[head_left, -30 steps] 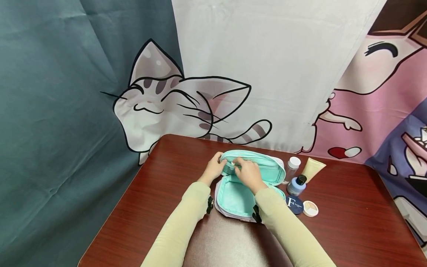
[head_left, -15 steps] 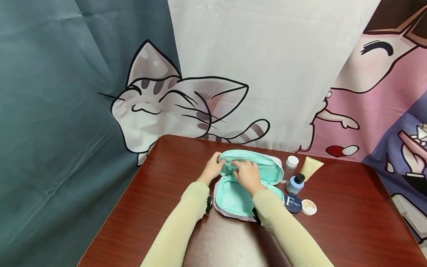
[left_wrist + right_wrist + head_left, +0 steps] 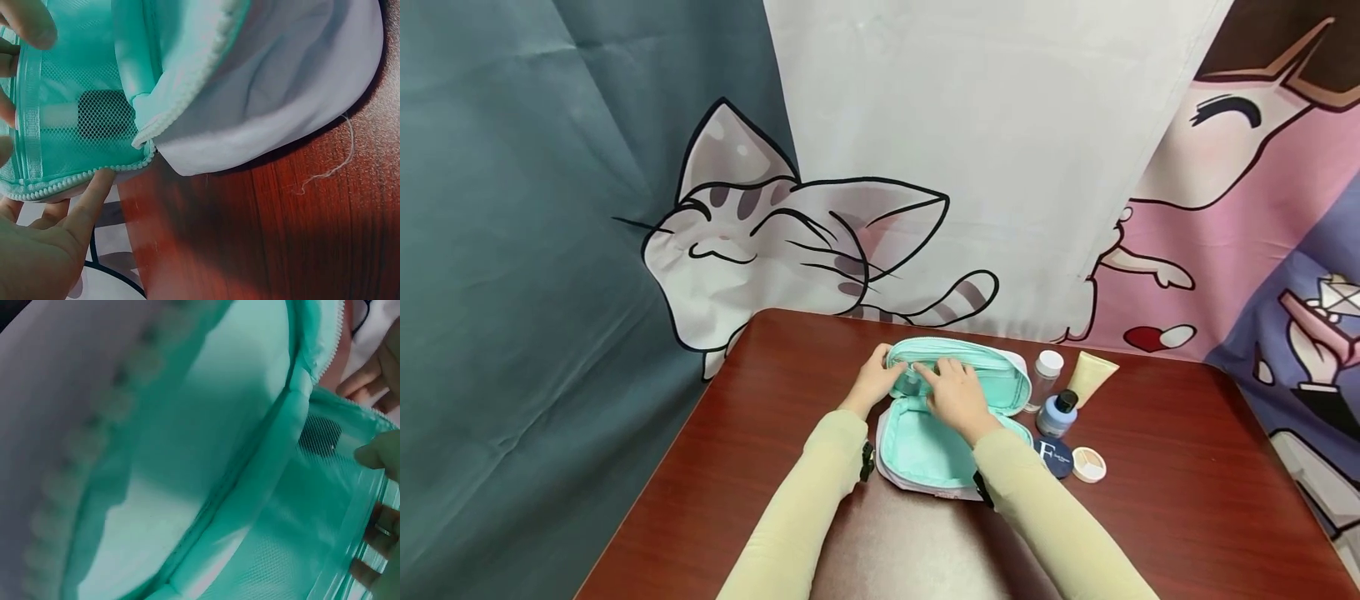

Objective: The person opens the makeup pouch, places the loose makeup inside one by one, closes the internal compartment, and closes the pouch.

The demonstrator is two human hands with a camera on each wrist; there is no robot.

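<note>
A cosmetic bag (image 3: 928,454) with a mint-green lining lies unzipped, its lid raised at the back. My left hand (image 3: 871,379) grips the lid's left edge, fingers on the outside along the zipper (image 3: 128,167). Inside the lid is a mesh pocket (image 3: 269,550); through it shows a small item (image 3: 103,114) with a dark end and a pale end, apparently a little bottle. My right hand (image 3: 958,396) is at the pocket's opening, its fingers (image 3: 381,528) curled at the top band, near the item's pale end. The right fingertips are partly hidden.
Right of the bag stand a clear bottle with a white cap (image 3: 1043,379), a cream tube (image 3: 1090,377) and a blue bottle with a black cap (image 3: 1056,414). A round navy case (image 3: 1055,458) and a small three-colour palette (image 3: 1088,465) lie in front, on the reddish wooden table (image 3: 715,450).
The small item has sunk from my right hand's fingers into the mesh pocket. My right fingers have shifted along the pocket's opening, while the left hand keeps its grip on the lid.
</note>
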